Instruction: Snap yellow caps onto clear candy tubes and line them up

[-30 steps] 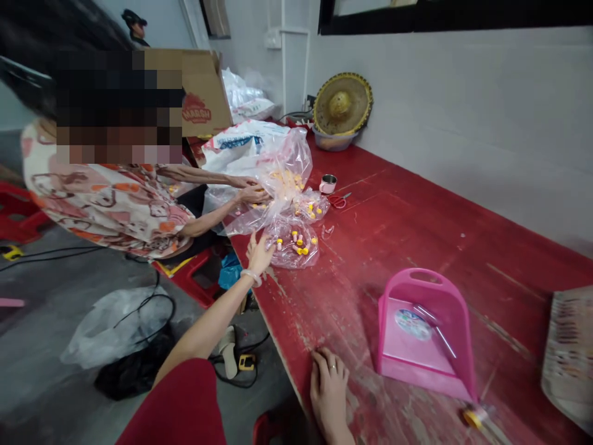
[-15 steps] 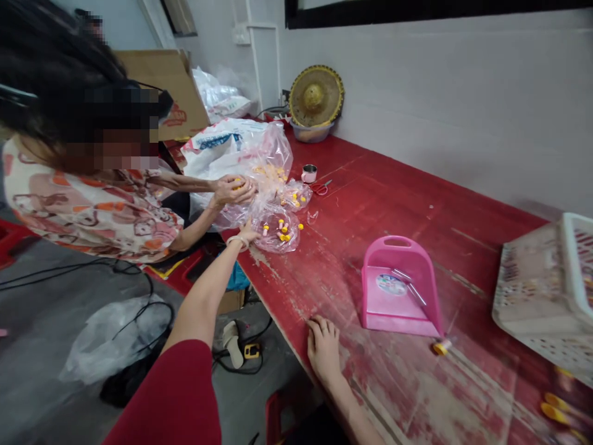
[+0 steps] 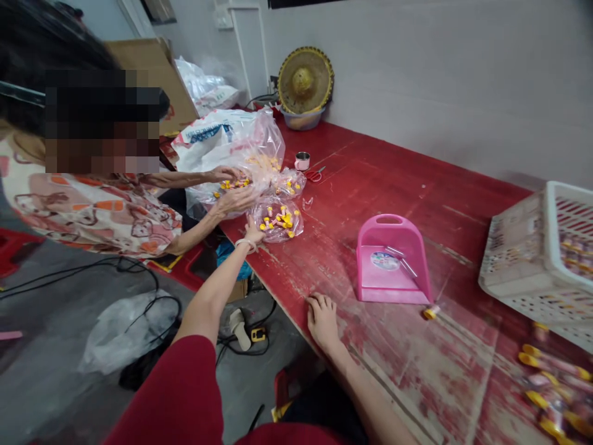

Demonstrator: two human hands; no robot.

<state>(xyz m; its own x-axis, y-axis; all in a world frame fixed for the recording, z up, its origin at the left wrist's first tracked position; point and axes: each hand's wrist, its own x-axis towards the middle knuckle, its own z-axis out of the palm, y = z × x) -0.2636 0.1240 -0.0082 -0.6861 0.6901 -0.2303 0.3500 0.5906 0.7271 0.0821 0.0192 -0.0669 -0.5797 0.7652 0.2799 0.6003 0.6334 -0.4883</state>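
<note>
My left hand (image 3: 253, 233) reaches out to the near edge of a clear plastic bag (image 3: 296, 228) that holds several small yellow-capped pink pieces. Its fingers are partly hidden against the plastic. Resting on the table's near edge, my right hand (image 3: 323, 318) has its fingers loosely curled and holds nothing. A pink dustpan (image 3: 391, 272) with two clear tubes in it lies to the right of that hand. Beyond my left hand, another person's hands (image 3: 236, 199) are at a larger bag, with yellow-capped pieces between them.
A white basket (image 3: 519, 247) full of pieces stands at the right of the red table (image 3: 370, 164), with loose yellow-capped tubes (image 3: 551, 377) in front. Red scissors (image 3: 314, 175), a metal cup (image 3: 302, 162) and a round hat (image 3: 306, 80) are farther back. The person sits at the left.
More yellow-capped pieces now show in the bag by my left hand. The other person's hands have moved apart, showing pieces between them. The view has shifted slightly; my right hand stays on the edge.
</note>
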